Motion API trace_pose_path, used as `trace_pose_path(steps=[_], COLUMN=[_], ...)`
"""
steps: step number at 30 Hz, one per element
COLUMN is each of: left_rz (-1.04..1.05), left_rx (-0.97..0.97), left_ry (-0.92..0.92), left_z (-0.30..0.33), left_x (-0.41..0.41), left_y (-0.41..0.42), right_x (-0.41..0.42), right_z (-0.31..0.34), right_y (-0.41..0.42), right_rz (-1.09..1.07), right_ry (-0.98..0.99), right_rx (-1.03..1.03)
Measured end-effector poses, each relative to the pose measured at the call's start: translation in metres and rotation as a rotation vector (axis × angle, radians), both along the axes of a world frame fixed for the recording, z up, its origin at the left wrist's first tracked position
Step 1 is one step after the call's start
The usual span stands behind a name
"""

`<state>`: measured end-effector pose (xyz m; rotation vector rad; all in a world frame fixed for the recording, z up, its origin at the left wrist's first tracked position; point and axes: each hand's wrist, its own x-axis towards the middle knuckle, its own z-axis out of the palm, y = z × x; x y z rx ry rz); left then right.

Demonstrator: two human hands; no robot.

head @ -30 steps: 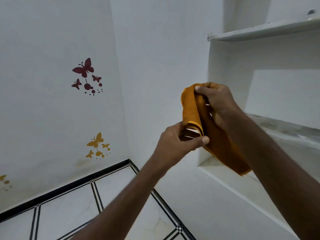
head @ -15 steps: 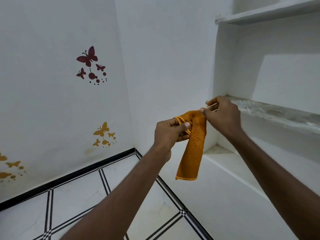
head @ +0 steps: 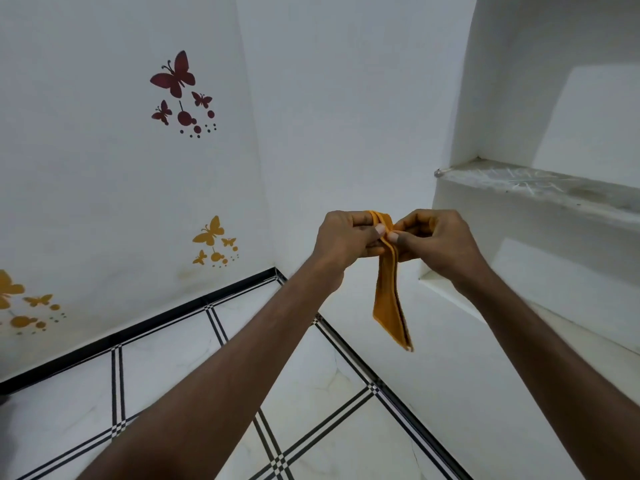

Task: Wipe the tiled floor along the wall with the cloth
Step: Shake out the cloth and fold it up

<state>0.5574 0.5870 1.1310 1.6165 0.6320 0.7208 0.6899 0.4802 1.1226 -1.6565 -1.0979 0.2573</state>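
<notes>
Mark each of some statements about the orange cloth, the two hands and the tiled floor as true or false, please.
1. Both the left hand and the right hand pinch the top of the folded orange cloth. True.
2. The orange cloth lies flat on the white tiled floor. False: it hangs in the air from the hands, above the floor.
3. The floor has white tiles with black lines between them. True.
4. The dark red butterfly stickers are below the yellow butterfly stickers on the wall. False: the red ones are higher.
5. A bucket stands on the grey stone shelf. False: no bucket is visible there.
</notes>
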Motion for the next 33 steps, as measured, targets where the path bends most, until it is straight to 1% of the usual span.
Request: trace_pose_path(steps=[3, 6, 8, 9, 11, 13, 15, 18, 20, 23, 25, 28, 31, 32, 33], left_rz=[0.024, 0.056, 0.046, 0.057, 0.105, 0.142, 0.12, 0.04, 0.05, 0.105, 0.12, 0.116, 0.092, 0.078, 0.068], left_rx=[0.029, -0.054, -0.077, -0.095, -0.184, -0.277, -0.312, -0.288, -0.214, -0.103, -0.065, 0.024, 0.044, 0.037, 0.036], left_ry=[0.065, 0.103, 0.144, 0.153, 0.145, 0.123, 0.139, 0.193, 0.229, 0.262, 0.272, 0.297, 0.311, 0.313, 0.313], left_z=[-0.007, -0.015, -0.017, -0.018, -0.022, -0.028, -0.037, -0.048, -0.049, -0.046, -0.046, -0.046, -0.037, -0.033, -0.028], left_x=[-0.007, -0.013, -0.022, -0.028, -0.04, -0.052, -0.063, -0.073, -0.078, -0.086, -0.09, -0.092, -0.096, -0.099, -0.101], left_y=[0.011, 0.025, 0.032, 0.036, 0.045, 0.055, 0.064, 0.074, 0.08, 0.091, 0.095, 0.097, 0.1, 0.102, 0.104], right_x=[-0.003, -0.004, 0.001, 0.005, 0.011, 0.016, 0.017, 0.019, 0.022, 0.032, 0.037, 0.04, 0.041, 0.043, 0.045], right_z=[-0.007, -0.02, -0.03, -0.034, -0.042, -0.051, -0.057, -0.063, -0.064, -0.061, -0.058, -0.052, -0.042, -0.039, -0.036], right_y=[0.009, 0.015, 0.016, 0.017, 0.016, 0.014, 0.01, 0.003, -0.003, -0.014, -0.019, -0.025, -0.038, -0.042, -0.046], right_rz=[-0.033, -0.099, -0.176, -0.228, -0.33, -0.415, -0.425, -0.334, -0.37, -0.487, -0.471, -0.405, -0.21, -0.147, -0.112], right_ry=[-0.014, 0.014, 0.105, 0.181, 0.311, 0.344, 0.361, 0.421, 0.354, 0.133, 0.117, 0.192, 0.318, 0.324, 0.29], right_rx=[-0.038, -0.02, -0.009, -0.017, -0.041, -0.078, -0.111, -0.114, -0.075, -0.058, -0.056, -0.06, -0.023, -0.006, 0.0])
